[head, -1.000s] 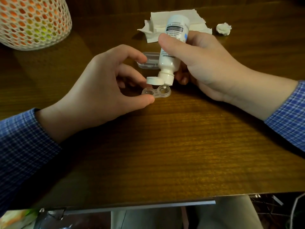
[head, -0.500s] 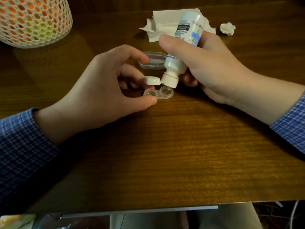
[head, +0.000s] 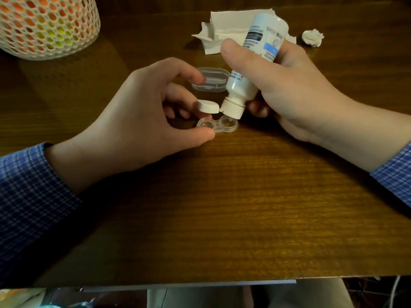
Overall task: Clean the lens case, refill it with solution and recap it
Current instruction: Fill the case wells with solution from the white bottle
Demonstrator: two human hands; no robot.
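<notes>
Right hand (head: 295,96) grips tilted bottle (head: 255,63), nozzle over lens case (head: 219,125) right well; left hand (head: 142,121) pinches case.

left hand (head: 138,121): palm turned inward, thumb extended flat with its tip against the near edge of the small clear plastic two-well lens case (head: 219,125), fingers arched above it. right hand (head: 287,90): thumb and fingers wrapped around the white plastic solution bottle (head: 253,63), which is tilted nozzle-down. both forearms in blue checked sleeves.
</notes>
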